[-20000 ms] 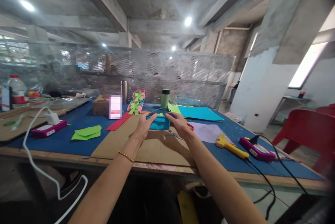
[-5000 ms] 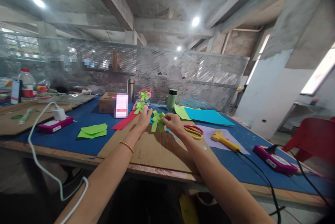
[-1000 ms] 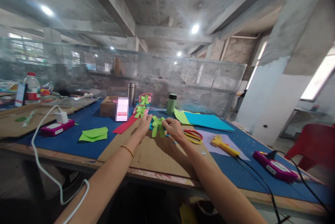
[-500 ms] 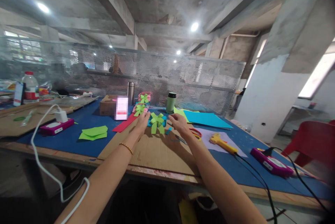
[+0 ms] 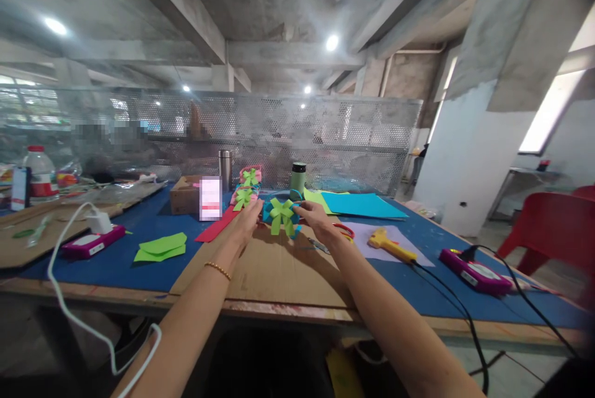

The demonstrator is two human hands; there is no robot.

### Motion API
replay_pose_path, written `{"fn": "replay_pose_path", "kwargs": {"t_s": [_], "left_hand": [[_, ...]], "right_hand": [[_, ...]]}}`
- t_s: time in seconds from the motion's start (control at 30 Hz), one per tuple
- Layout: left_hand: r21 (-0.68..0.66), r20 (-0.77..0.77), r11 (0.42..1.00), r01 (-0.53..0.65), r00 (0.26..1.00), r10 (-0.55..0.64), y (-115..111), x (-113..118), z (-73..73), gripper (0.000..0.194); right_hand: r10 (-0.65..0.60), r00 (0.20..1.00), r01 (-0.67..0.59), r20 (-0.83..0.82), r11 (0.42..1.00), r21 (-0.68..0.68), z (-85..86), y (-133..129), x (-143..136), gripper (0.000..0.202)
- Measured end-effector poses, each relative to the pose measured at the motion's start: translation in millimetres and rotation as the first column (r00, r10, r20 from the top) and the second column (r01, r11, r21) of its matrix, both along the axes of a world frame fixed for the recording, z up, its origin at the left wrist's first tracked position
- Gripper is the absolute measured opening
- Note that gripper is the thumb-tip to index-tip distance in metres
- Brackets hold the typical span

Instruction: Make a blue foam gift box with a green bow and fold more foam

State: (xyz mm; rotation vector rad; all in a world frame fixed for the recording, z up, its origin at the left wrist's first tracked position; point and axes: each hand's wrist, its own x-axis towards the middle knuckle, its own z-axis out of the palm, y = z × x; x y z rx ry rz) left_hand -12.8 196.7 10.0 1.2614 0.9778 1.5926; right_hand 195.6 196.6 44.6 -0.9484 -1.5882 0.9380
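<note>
A blue paper piece with a green paper bow (image 5: 282,215) on its front is between my two hands, above the brown cardboard (image 5: 279,271). My left hand (image 5: 250,219) is at its left side, fingers bent toward it. On the right, my right hand (image 5: 316,215) pinches its edge with thumb and fingers. Just below the right hand, scissors with red and yellow handles (image 5: 344,232) rest on the cardboard and lilac paper. More pink pieces with green bows (image 5: 244,198) stand behind my left hand.
A yellow glue gun (image 5: 393,245) lies on lilac paper at the right. Blue sheets (image 5: 365,204), a green bottle (image 5: 298,179), a steel flask (image 5: 225,168) and a small box (image 5: 185,194) stand or lie farther back. Green paper (image 5: 160,247) and a purple power strip (image 5: 94,243) are left.
The blue piece has been raised slightly and turned a little, and a thin blue loop now shows above it. My right hand has closed in on its edge. The camera view has shifted slightly.
</note>
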Motion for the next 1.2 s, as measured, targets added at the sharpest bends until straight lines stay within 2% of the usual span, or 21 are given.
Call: {"fn": "replay_pose_path", "kwargs": {"t_s": [0.1,0.23,0.5,0.73,0.8,0.87,0.93,1.0,1.1,1.2], "left_hand": [[-0.112,0.013,0.987,0.113,0.994,-0.112,-4,0,3.6,0.035],[-0.098,-0.027,0.975,0.201,0.979,-0.204,-10,2,5.0,0.026],[-0.100,-0.047,0.969,0.224,0.972,-0.230,-14,4,6.0,0.022],[-0.087,0.062,0.968,0.237,0.971,-0.233,-14,7,3.1,0.024],[-0.109,0.079,0.965,0.239,0.970,-0.231,-12,6,1.9,0.023],[-0.132,0.101,0.960,0.247,0.967,-0.235,-10,4,0.2,0.021],[-0.149,0.117,0.958,0.244,0.967,-0.228,-8,3,-2.0,0.019],[-0.173,0.122,0.958,0.228,0.970,-0.209,-5,2,-3.8,0.017],[-0.221,0.093,0.961,0.168,0.984,-0.151,7,-1,-0.5,0.014],[-0.234,0.021,0.970,0.058,0.998,-0.055,32,-4,14.9,0.015]], "right_hand": [[-0.016,0.999,0.016,-0.049,1.000,-0.002,1.3,4,5,0.038],[0.015,0.992,-0.022,-0.122,0.998,-0.051,2.5,7,11,0.044],[0.079,0.987,-0.091,-0.141,0.993,-0.081,-0.5,15,16,0.045],[0.074,0.994,-0.081,-0.079,0.993,-0.086,7.1,6,20,0.035],[0.009,1.000,-0.010,-0.017,0.997,-0.071,9.0,9,24,0.035],[-0.143,0.987,0.144,0.068,0.990,-0.006,11.6,14,28,0.037],[-0.314,0.942,0.303,0.115,0.947,0.107,15.3,20,34,0.040],[-0.423,0.901,0.395,0.095,0.891,0.224,20.0,24,39,0.043],[-0.480,0.877,0.448,0.012,0.828,0.337,27.4,23,47,0.046],[-0.487,0.872,0.467,-0.038,0.808,0.358,33.7,17,52,0.045]]}}
